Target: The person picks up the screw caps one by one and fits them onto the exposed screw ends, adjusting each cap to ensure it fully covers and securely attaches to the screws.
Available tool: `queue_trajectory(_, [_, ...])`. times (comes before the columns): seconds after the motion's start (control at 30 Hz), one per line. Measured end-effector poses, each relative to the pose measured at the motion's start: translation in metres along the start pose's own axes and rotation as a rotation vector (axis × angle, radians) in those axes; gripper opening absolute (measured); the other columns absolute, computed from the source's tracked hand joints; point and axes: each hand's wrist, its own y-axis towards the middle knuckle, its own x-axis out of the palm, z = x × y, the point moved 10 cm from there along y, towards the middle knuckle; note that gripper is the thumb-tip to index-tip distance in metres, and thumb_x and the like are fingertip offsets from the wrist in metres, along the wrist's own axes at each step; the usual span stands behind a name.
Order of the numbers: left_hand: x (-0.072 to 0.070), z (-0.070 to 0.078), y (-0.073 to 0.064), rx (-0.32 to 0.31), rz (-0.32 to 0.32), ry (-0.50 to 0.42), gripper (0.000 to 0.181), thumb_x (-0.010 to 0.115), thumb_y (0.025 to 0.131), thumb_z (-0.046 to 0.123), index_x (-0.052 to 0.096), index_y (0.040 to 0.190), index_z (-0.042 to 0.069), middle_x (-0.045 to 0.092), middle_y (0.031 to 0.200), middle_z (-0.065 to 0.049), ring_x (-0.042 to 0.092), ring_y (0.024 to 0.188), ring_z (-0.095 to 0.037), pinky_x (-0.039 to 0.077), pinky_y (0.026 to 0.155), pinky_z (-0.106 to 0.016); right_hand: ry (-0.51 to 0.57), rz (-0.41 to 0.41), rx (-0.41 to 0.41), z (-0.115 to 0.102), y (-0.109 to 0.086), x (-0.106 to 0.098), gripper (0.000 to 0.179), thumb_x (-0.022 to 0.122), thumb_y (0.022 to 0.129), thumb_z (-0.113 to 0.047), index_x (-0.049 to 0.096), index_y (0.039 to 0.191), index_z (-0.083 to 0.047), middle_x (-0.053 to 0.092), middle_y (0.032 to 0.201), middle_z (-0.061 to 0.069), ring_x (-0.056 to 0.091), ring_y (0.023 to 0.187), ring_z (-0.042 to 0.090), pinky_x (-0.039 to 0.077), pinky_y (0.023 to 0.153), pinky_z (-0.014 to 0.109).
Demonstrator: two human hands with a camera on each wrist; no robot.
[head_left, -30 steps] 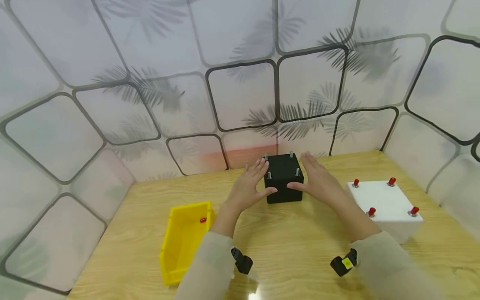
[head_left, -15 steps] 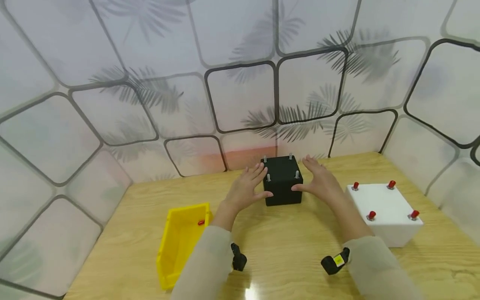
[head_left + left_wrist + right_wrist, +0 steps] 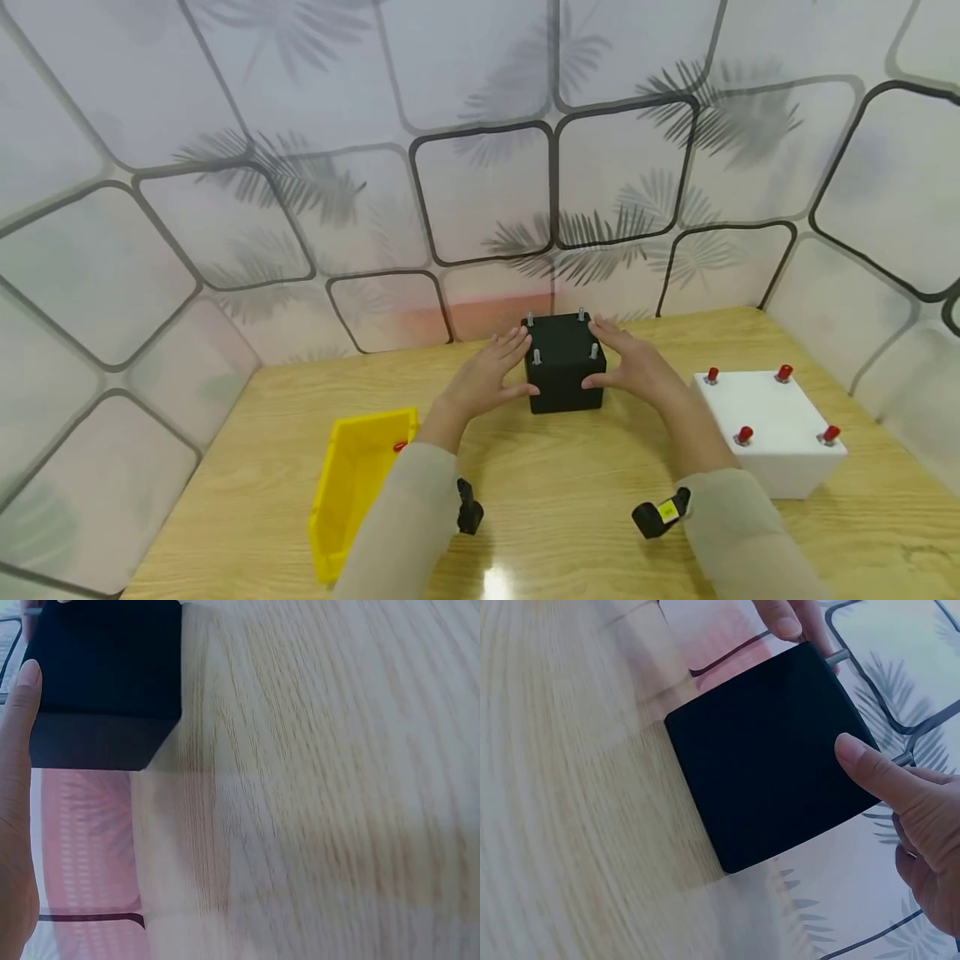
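Observation:
A black box (image 3: 564, 385) stands on the table near the back wall, with silver metal posts (image 3: 537, 357) upright at the corners of its top. My left hand (image 3: 483, 382) is at its left side, fingers nearly straight along the upper edge and thumb by the front left edge. On the opposite side, my right hand (image 3: 637, 367) lays extended fingers along the right edge. In the right wrist view its thumb (image 3: 851, 750) overlaps the front face of the box. Contact of the left fingertips is hard to tell.
To the right stands a white box (image 3: 780, 408) with red-capped posts at its top corners. A yellow bin (image 3: 322, 500) on the left holds a small red piece (image 3: 400, 447). Behind the black box rises a patterned wall covering (image 3: 495, 200).
My right hand has moved left, bringing its fingers to the black box's right edge. My left hand has shifted only slightly. The box appears to stay in place.

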Motion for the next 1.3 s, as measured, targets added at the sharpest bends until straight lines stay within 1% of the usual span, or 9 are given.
queue_trajectory(0.2, [0.012,0.006,0.005,0.034,-0.077,0.022,0.077,0.055,0.09,0.048,0.027,0.148,0.006,0.022,0.155,-0.008,0.018,0.144,-0.019,0.014,0.118,-0.033,0.011,0.009,-0.053,-0.003,0.001,0.002,0.085,0.081,0.069,-0.03,0.044,0.139,0.001,0.036,0.146,0.022,0.035,0.132,0.043,0.038,0.102,0.055])
queue_trajectory(0.33, [0.014,0.007,0.008,0.045,-0.078,-0.005,0.077,0.056,0.09,0.046,0.026,0.148,0.005,0.021,0.155,-0.009,0.019,0.144,-0.02,0.015,0.118,-0.034,0.046,0.019,-0.084,-0.002,0.003,0.006,0.083,0.082,0.068,-0.029,0.046,0.137,0.001,0.038,0.144,0.022,0.036,0.131,0.044,0.039,0.101,0.055])
queue_trajectory(0.6, [0.016,0.004,0.016,0.053,-0.068,-0.033,0.075,0.056,0.09,0.047,0.028,0.148,0.008,0.022,0.155,-0.007,0.021,0.143,-0.018,0.015,0.118,-0.032,0.08,0.09,-0.15,0.0,0.005,0.012,0.082,0.083,0.067,-0.025,0.048,0.135,0.003,0.038,0.145,0.021,0.034,0.132,0.044,0.037,0.102,0.057])
queue_trajectory(0.7, [0.017,0.004,0.016,0.054,-0.069,-0.068,0.074,0.057,0.09,0.045,0.029,0.148,0.008,0.023,0.155,-0.007,0.022,0.143,-0.018,0.015,0.118,-0.031,0.065,0.132,-0.194,-0.001,0.005,0.012,0.08,0.084,0.065,-0.023,0.051,0.132,0.004,0.043,0.141,0.021,0.036,0.131,0.045,0.038,0.102,0.057])
queue_trajectory(0.8, [0.018,0.004,0.016,0.041,-0.07,-0.12,0.071,0.057,0.092,0.043,0.029,0.148,0.009,0.024,0.155,-0.007,0.022,0.143,-0.019,0.019,0.117,-0.033,0.059,0.174,-0.215,-0.001,0.006,0.012,0.079,0.086,0.062,-0.023,0.054,0.129,0.003,0.048,0.137,0.021,0.039,0.13,0.043,0.039,0.1,0.055])
queue_trajectory(0.9, [0.018,0.001,0.016,0.011,-0.05,-0.171,0.068,0.057,0.093,0.041,0.031,0.148,0.01,0.026,0.155,-0.005,0.021,0.143,-0.02,0.023,0.116,-0.036,0.081,0.213,-0.218,-0.002,0.006,0.01,0.077,0.087,0.061,-0.022,0.057,0.128,0.002,0.052,0.134,0.019,0.041,0.128,0.041,0.041,0.099,0.054])
queue_trajectory(1.0, [0.015,-0.001,0.015,-0.011,-0.022,-0.196,0.066,0.057,0.093,0.04,0.033,0.147,0.011,0.028,0.154,-0.004,0.021,0.143,-0.021,0.026,0.115,-0.037,0.091,0.223,-0.207,-0.003,0.006,0.008,0.076,0.086,0.062,-0.023,0.057,0.128,0.0,0.053,0.133,0.018,0.042,0.128,0.04,0.041,0.099,0.053])
queue_trajectory(1.17, [0.013,0.001,0.015,0.002,0.008,-0.188,0.065,0.059,0.092,0.038,0.036,0.146,0.01,0.031,0.153,-0.005,0.024,0.143,-0.021,0.027,0.114,-0.037,0.122,0.219,-0.153,0.004,0.004,0.005,0.072,0.086,0.062,-0.021,0.06,0.126,-0.002,0.054,0.132,0.017,0.045,0.127,0.038,0.044,0.097,0.05])
queue_trajectory(1.3, [0.011,0.002,0.014,0.016,0.04,-0.175,0.064,0.06,0.092,0.036,0.038,0.145,0.008,0.034,0.151,-0.006,0.026,0.142,-0.021,0.028,0.114,-0.037,0.131,0.216,-0.147,0.007,0.004,0.005,0.069,0.085,0.064,-0.022,0.06,0.126,-0.002,0.054,0.132,0.018,0.047,0.125,0.038,0.045,0.096,0.05])
